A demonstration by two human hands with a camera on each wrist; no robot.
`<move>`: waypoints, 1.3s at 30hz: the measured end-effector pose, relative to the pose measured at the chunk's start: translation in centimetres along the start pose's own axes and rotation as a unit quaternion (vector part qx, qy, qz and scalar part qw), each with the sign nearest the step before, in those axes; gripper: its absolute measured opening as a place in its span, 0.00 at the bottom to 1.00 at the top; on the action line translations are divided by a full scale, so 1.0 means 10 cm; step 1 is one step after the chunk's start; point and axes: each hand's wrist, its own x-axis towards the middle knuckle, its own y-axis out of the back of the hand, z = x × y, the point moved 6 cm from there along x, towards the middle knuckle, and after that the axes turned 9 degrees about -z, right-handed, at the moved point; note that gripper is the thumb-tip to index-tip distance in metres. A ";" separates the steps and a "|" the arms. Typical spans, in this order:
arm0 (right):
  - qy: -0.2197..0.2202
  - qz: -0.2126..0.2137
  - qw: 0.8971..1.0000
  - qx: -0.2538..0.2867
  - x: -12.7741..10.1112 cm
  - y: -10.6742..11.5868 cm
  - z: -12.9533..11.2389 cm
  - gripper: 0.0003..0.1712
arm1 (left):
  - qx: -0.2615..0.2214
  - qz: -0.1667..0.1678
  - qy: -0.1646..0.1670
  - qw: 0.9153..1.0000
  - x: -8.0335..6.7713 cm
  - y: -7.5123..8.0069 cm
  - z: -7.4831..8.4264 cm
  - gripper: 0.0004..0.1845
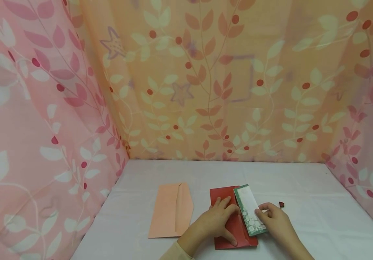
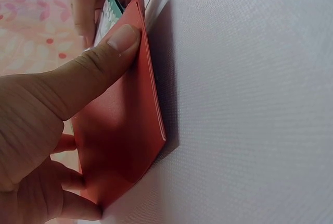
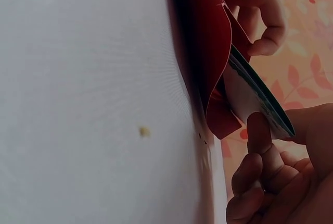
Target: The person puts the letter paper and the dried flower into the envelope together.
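A red envelope (image 1: 222, 234) lies on the white table with its open side to the right. My left hand (image 1: 217, 218) spans it, the thumb (image 2: 122, 39) pressing its face and the fingers at its far edge, holding it slightly bowed. My right hand (image 1: 275, 218) pinches a folded card (image 1: 249, 209) with a green border and white flowers between thumb and fingers. The card slants over the envelope's right side. In the right wrist view, one end of the card (image 3: 255, 94) sits inside the gaping mouth of the envelope (image 3: 208, 41); how deep is hidden.
A peach envelope (image 1: 167, 209) with its flap unfolded to the right lies left of the red one. A small dark red piece (image 1: 282, 204) is on the table beyond my right hand. Leaf-patterned curtains (image 1: 206, 90) enclose the table (image 1: 134, 173) at the back and sides.
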 end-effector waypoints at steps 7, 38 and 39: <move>-0.015 0.002 1.000 -0.010 -0.03 -0.01 -0.01 0.25 | -0.002 -0.002 0.002 1.000 0.01 -0.01 -0.01 0.44; 0.004 -0.045 0.998 -0.054 0.07 -0.23 -0.08 0.24 | 0.016 0.012 -0.005 1.000 -0.03 0.01 0.02 0.45; 0.007 -0.056 0.997 -0.050 0.07 -0.22 -0.09 0.25 | 0.015 0.011 -0.004 1.000 -0.03 0.01 0.02 0.44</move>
